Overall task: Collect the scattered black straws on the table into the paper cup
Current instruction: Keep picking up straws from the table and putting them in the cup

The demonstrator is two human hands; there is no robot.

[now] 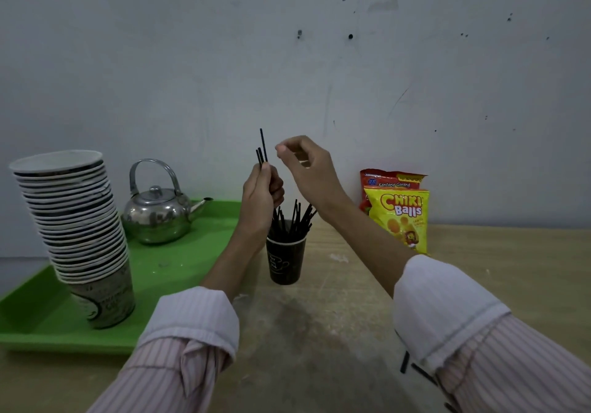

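A dark paper cup (285,262) stands on the wooden table, with several black straws (295,220) sticking out of it. My left hand (260,196) is raised above the cup, shut on a few black straws (262,152) held upright. My right hand (307,166) hovers just to the right of those straws, fingers curled and pinched, with nothing visible in it. More black straws (405,361) lie on the table at the lower right, partly hidden under my right sleeve.
A green tray (38,323) on the left carries a tall leaning stack of paper cups (76,220) and a metal kettle (160,211). Snack bags (398,214) lean against the wall at the right. The wall rises right behind the table.
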